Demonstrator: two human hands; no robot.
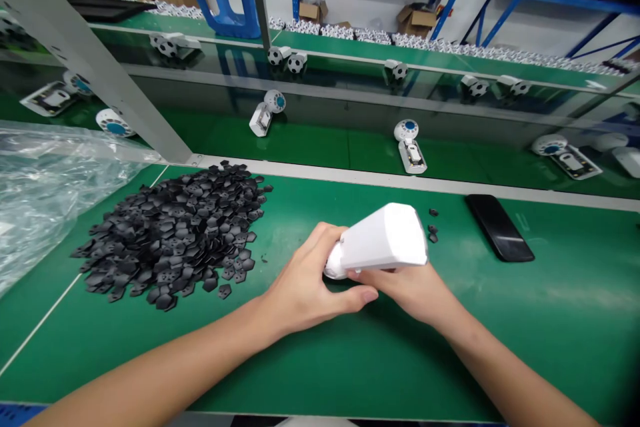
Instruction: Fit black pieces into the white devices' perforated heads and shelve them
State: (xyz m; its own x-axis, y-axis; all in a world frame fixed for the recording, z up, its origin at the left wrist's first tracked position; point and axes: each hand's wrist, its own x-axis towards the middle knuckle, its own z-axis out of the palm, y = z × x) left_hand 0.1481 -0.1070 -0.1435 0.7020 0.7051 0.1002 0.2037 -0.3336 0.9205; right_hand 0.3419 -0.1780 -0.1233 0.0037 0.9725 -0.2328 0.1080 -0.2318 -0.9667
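Observation:
Above the green bench top, a white plastic housing with a rounded ball end [385,237] is held tilted between both hands. My left hand [305,280] curls around its ball end, with the thumb reaching toward the right hand. Under the body of the housing, my right hand [413,287] grips it from below; most of those fingers are hidden. To the left lies a large heap of black pentagonal plastic pieces [180,233]. Three loose black pieces [433,237] lie just right of the housing.
A black phone [500,227] lies at the right. Clear plastic sheeting [60,180] covers the left side. Beyond the metal ledge [320,172], a lower green surface carries several white units [412,155]. A grey post [115,73] rises at the left; football-patterned units [297,63] stand farther back.

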